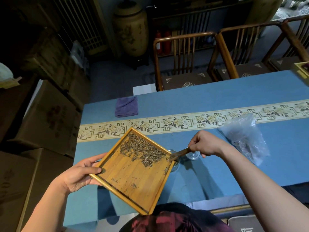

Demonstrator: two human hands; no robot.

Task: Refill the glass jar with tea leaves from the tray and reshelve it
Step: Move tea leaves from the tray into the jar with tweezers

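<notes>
My left hand [80,173] grips the near-left edge of a square bamboo tray [133,180], held tilted above the blue table. Dry tea leaves [143,150] lie heaped along the tray's far right side. My right hand [206,144] is shut on a brown wooden scoop [179,154], whose tip rests at the tray's right corner among the leaves. Just under that corner stands a small glass jar [175,162], mostly hidden by the tray and scoop. A round glass lid [192,155] lies on the table beside the jar, partly under my right hand.
A clear plastic bag [245,138] with tea leaves lies at the right of the table. A folded purple cloth [126,107] sits at the far left edge. Wooden chairs [184,62] line the far side. Cardboard boxes [45,114] stack on the left floor.
</notes>
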